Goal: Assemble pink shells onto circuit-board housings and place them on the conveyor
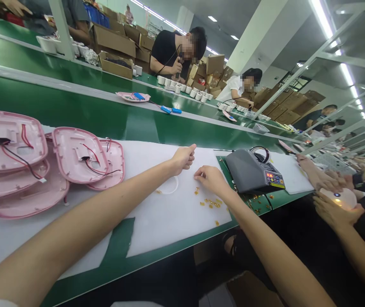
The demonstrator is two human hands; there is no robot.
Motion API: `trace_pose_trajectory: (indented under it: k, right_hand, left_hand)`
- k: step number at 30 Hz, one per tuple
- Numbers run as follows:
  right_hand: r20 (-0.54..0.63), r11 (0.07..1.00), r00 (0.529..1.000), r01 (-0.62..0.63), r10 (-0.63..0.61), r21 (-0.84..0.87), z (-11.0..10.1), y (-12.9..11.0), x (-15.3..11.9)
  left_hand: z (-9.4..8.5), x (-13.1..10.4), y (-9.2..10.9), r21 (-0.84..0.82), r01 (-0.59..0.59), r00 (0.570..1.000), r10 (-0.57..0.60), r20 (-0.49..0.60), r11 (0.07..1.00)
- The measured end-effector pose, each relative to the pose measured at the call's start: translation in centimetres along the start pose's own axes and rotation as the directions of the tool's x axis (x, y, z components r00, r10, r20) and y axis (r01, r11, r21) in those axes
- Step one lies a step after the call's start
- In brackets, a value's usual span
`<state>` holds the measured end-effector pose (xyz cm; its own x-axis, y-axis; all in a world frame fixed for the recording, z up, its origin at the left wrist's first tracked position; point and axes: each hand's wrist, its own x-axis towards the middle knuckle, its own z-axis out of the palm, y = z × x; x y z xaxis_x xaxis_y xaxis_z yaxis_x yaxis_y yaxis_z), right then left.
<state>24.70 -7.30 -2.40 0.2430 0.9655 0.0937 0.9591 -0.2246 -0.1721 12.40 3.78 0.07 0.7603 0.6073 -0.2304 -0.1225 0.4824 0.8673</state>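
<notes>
My left hand [183, 157] is closed in a loose fist above the white foam sheet [156, 226], thumb on top; anything inside the fingers is hidden. Just to its right, my right hand [212, 178] has thumb and fingertips pinched together, and I cannot make out what they hold. Below my left hand lies a thin white ring [176, 185], partly covered by the hand and forearm. Small amber tape pieces [212, 204] are scattered on the sheet below my right hand. A grey tape dispenser [249, 172] with a lit red display stands to the right.
Pink plastic shells [80, 155] with red and black wires are stacked at left. A co-worker's hands [335, 209] hold a glowing round white part at right. Beyond the green bench, a pink shell [133, 97] and blue batteries [171, 110] lie near white cups [198, 94].
</notes>
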Motion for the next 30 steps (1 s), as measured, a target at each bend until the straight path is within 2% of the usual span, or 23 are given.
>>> trace_pose_trajectory:
  k: [3, 7, 9, 12, 14, 15, 16, 18, 20, 22, 24, 26, 28, 30]
  right_hand:
    - [0.013, 0.996, 1.0, 0.025, -0.024, -0.082, 0.2, -0.4, -0.4]
    - [-0.018, 0.994, 0.999, 0.048, -0.05, -0.102, 0.9, -0.3, -0.3]
    - [-0.058, 0.996, 0.998, 0.024, -0.029, -0.087, 0.6, 0.2, 0.1]
    - [-0.171, 0.996, 0.983, -0.081, 0.072, -0.048, -0.7, 1.0, 0.3]
    - [-0.329, 0.992, 0.936, -0.115, 0.125, 0.05, -1.4, 0.7, -0.2]
    - [-0.415, 0.991, 0.902, -0.081, 0.117, 0.103, -1.6, 0.3, -0.6]
    - [-0.496, 0.991, 0.865, -0.02, 0.082, 0.129, -1.6, -0.4, -1.0]
    - [-0.616, 0.992, 0.786, 0.109, -0.048, 0.062, -1.5, -1.9, -1.8]
    - [-0.633, 0.982, 0.753, 0.171, -0.18, -0.076, -1.5, -3.3, -2.4]
    - [-0.631, 0.971, 0.742, 0.219, -0.227, -0.092, -1.6, -3.9, -3.0]
    - [-0.635, 0.973, 0.754, 0.228, -0.168, 0.014, -1.7, -3.6, -3.8]
    - [-0.561, 0.982, 0.826, 0.139, -0.046, 0.125, -1.5, -2.8, -4.5]
    - [-0.353, 0.989, 0.934, 0.003, 0.051, 0.149, -0.8, -2.0, -5.1]
    - [-0.157, 0.991, 0.983, -0.08, 0.097, 0.112, 0.1, -1.5, -5.3]
  left_hand:
    - [0.0, -0.2, 0.0, 0.012, -0.003, 0.999, 0.003, 0.044, 1.0]
    - [0.1, -0.5, -0.2, 0.03, -0.011, 0.996, 0.008, 0.092, 0.999]
    - [0.1, -0.5, -0.3, 0.045, -0.017, 0.996, 0.013, 0.092, 0.999]
    - [0.1, -0.4, -0.7, 0.073, -0.004, 0.999, 0.001, 0.042, 0.997]
    - [0.3, -0.4, -1.0, 0.097, 0.03, 1.0, -0.031, 0.005, 0.995]
    - [0.5, -0.4, -1.3, 0.109, 0.052, 0.999, -0.052, 0.001, 0.993]
    - [0.8, -0.5, -1.5, 0.123, 0.072, 0.997, -0.074, 0.013, 0.99]
    - [1.4, -0.7, -2.1, 0.144, 0.085, 0.993, -0.096, 0.072, 0.986]
    - [1.9, -0.9, -2.4, 0.149, 0.057, 0.989, -0.076, 0.13, 0.987]
    - [2.0, -1.0, -2.2, 0.139, 0.011, 0.992, -0.028, 0.121, 0.99]
    - [1.8, -0.9, -1.7, 0.125, -0.025, 0.998, 0.019, 0.055, 0.992]
    - [1.3, -0.6, -1.0, 0.115, -0.038, 0.999, 0.038, 0.001, 0.993]
    - [1.0, -0.5, -0.6, 0.112, -0.03, 0.999, 0.031, -0.007, 0.993]
    - [0.9, -0.4, -0.6, 0.118, -0.016, 1.0, 0.015, 0.008, 0.993]
